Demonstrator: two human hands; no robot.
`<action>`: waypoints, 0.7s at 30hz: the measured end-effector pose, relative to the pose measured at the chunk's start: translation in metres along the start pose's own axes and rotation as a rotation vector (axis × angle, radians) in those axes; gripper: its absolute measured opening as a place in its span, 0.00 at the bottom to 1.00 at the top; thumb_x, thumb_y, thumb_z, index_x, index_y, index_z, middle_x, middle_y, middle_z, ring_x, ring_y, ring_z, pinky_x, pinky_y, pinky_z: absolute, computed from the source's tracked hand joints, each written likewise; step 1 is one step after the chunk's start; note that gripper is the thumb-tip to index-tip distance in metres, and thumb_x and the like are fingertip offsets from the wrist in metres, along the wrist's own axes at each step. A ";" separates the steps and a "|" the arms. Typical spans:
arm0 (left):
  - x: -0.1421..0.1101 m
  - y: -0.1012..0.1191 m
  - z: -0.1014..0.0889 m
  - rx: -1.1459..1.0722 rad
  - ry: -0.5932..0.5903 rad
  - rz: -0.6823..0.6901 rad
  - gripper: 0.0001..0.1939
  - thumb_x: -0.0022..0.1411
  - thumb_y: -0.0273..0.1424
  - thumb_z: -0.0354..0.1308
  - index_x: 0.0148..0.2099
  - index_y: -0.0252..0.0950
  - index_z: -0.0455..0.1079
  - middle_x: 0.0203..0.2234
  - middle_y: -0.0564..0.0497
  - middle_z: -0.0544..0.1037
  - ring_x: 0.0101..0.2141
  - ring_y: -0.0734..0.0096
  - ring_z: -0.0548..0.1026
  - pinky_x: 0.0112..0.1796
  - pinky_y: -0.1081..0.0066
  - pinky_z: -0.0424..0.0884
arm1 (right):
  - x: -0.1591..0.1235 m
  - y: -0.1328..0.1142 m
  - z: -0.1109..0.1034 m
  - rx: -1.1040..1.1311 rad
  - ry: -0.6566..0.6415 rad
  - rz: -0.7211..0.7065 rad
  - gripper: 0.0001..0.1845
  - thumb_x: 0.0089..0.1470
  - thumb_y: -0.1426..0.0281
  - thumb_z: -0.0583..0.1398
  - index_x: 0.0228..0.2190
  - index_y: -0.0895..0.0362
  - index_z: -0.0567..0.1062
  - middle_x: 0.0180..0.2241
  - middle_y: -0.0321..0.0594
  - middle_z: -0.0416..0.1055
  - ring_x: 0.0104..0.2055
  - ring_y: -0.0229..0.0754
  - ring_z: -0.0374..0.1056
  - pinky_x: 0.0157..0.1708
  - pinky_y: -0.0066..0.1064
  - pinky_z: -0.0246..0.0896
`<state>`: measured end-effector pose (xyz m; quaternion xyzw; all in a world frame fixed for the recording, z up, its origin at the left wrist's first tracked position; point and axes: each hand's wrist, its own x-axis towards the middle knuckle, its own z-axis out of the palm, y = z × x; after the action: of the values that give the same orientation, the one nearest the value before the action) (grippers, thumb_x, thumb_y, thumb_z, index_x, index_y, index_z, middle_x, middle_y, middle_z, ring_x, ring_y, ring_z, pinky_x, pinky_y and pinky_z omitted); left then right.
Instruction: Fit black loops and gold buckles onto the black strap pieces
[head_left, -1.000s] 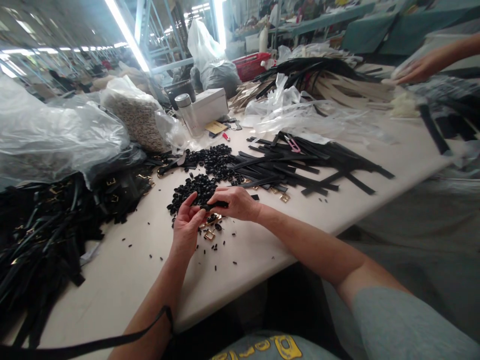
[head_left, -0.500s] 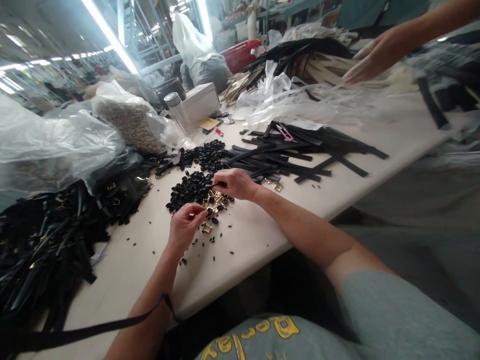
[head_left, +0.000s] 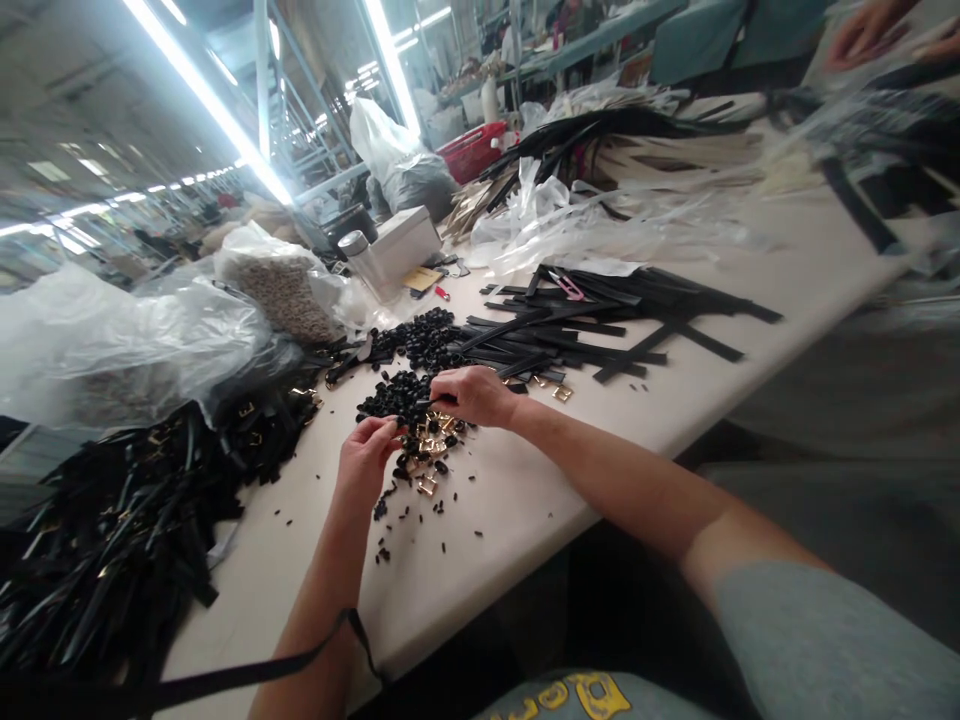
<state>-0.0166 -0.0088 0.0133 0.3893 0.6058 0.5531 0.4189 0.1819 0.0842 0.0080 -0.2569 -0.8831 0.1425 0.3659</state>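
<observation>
My left hand (head_left: 367, 450) is pinched at the near left edge of a pile of small black loops (head_left: 394, 393). A small dark piece shows at its fingertips, hard to tell from the pile behind. Closed just to the right, my right hand (head_left: 474, 396) has a slim dark thing sticking out from its fingers toward the left; its kind is unclear. Below and between the hands lie gold buckles (head_left: 429, 484) mixed with black loops. Flat black straps (head_left: 570, 318) are heaped beyond my right hand, with pink-handled snips (head_left: 566, 286) on top.
On the left lies a big heap of black straps with buckles (head_left: 127, 540). Behind it are plastic bags (head_left: 274, 285), a clear jar (head_left: 366, 262) and a white box (head_left: 405, 240). Plastic wrap (head_left: 532, 225) lies farther back. Another person's hands (head_left: 870, 35) are at far right.
My left hand has moved from the buckles up to the edge of the loop pile. My right hand stays closed near the same spot. The other person's hand has drawn back to the far right.
</observation>
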 end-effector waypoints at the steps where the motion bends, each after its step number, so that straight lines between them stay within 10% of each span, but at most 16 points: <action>1: 0.000 -0.002 0.001 -0.109 0.019 -0.042 0.16 0.40 0.36 0.70 0.27 0.34 0.67 0.32 0.50 0.77 0.29 0.73 0.76 0.26 0.78 0.69 | 0.000 -0.001 0.000 0.005 0.007 0.000 0.04 0.52 0.72 0.60 0.26 0.57 0.74 0.29 0.36 0.73 0.29 0.34 0.63 0.27 0.26 0.47; 13: -0.009 -0.013 0.016 -0.439 -0.077 -0.249 0.14 0.48 0.30 0.68 0.39 0.37 0.72 0.29 0.54 0.78 0.27 0.81 0.76 0.28 0.84 0.73 | -0.004 -0.016 0.003 0.133 -0.034 -0.044 0.05 0.53 0.70 0.61 0.26 0.57 0.73 0.27 0.36 0.71 0.29 0.35 0.64 0.29 0.24 0.51; 21: -0.009 -0.015 0.015 -0.391 -0.026 -0.085 0.17 0.42 0.34 0.72 0.35 0.36 0.74 0.28 0.54 0.78 0.28 0.78 0.77 0.31 0.81 0.74 | -0.004 -0.012 0.003 0.259 -0.060 -0.050 0.05 0.51 0.71 0.62 0.26 0.59 0.74 0.25 0.35 0.71 0.27 0.33 0.63 0.28 0.23 0.51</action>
<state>0.0009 -0.0136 -0.0016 0.2819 0.4973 0.6368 0.5173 0.1774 0.0717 0.0089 -0.1809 -0.8740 0.2539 0.3727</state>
